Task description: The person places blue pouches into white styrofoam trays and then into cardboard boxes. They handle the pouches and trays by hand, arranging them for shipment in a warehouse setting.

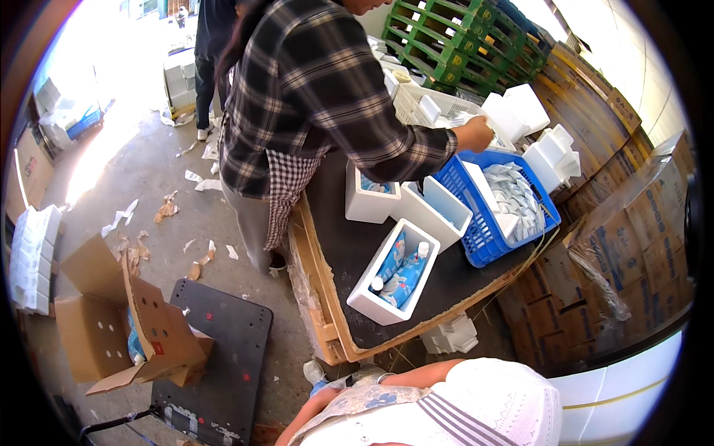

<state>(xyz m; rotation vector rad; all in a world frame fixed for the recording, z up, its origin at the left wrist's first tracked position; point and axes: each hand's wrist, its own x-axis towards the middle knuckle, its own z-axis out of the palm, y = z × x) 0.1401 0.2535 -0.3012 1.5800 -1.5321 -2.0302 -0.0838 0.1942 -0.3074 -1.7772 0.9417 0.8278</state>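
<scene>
Both my arms come in low in the picture, close to my body and short of the table's near edge. My left hand [327, 395] is by the floral apron [355, 401], its fingers hidden. Beyond a bracelet, my right hand [366, 375] is small and unclear; I cannot make out anything held. Nearest on the dark tabletop [364, 327] stands a white foam box [379, 311] with two blue pouches [405, 282] with white caps. Behind it are two more foam boxes, one a longer box [439, 212] and one a smaller box [364, 204] with blue contents.
A co-worker in a plaid shirt [327, 82] reaches over a blue basket [483, 256] of silvery-white packets. Foam pieces [554, 160], green pallets [454, 44] and stacked cartons [639, 238] stand behind. Left, an open carton [160, 323] rests by a black platform cart [223, 349]; paper scraps litter the floor.
</scene>
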